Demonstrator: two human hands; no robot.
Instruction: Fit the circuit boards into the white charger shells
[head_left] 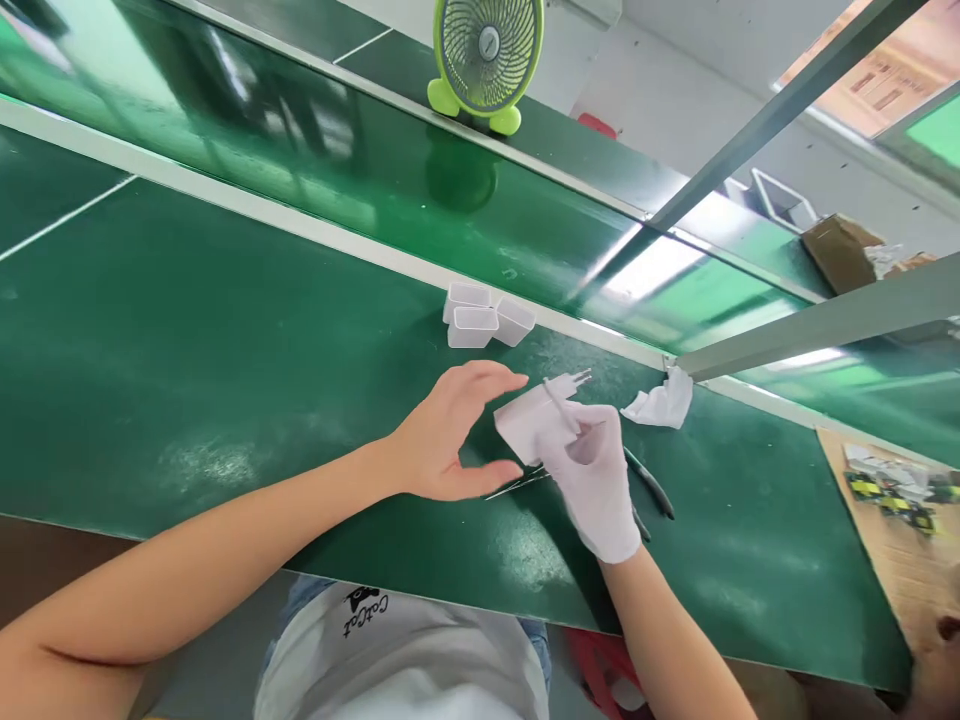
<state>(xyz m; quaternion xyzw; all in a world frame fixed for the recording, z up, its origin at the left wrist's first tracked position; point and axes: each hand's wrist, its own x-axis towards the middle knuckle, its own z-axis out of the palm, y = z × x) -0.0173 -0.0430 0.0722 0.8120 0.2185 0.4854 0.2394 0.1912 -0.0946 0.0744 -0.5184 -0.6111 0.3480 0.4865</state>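
Note:
My right hand (596, 475), in a white glove, is closed on a white box-shaped piece (520, 420) with thin metal prongs at its far end. A thin pale strip lies across the piece, by the gloved fingers. My bare left hand (457, 430) is open just to the left, thumb and fingers apart around the near end of the piece; no contact shows. On the table, partly hidden under my right hand, lies a tool with dark curved handles (651, 483). Thin metal rods (514, 486) show below the piece; I cannot tell what they belong to.
Several small white open boxes (474, 328) stand together by the pale rail. A crumpled white cloth or glove (664, 400) lies near a metal post (817, 315). Cardboard with yellow-and-black parts (892, 500) is at the right. A green fan (489, 55) stands behind.

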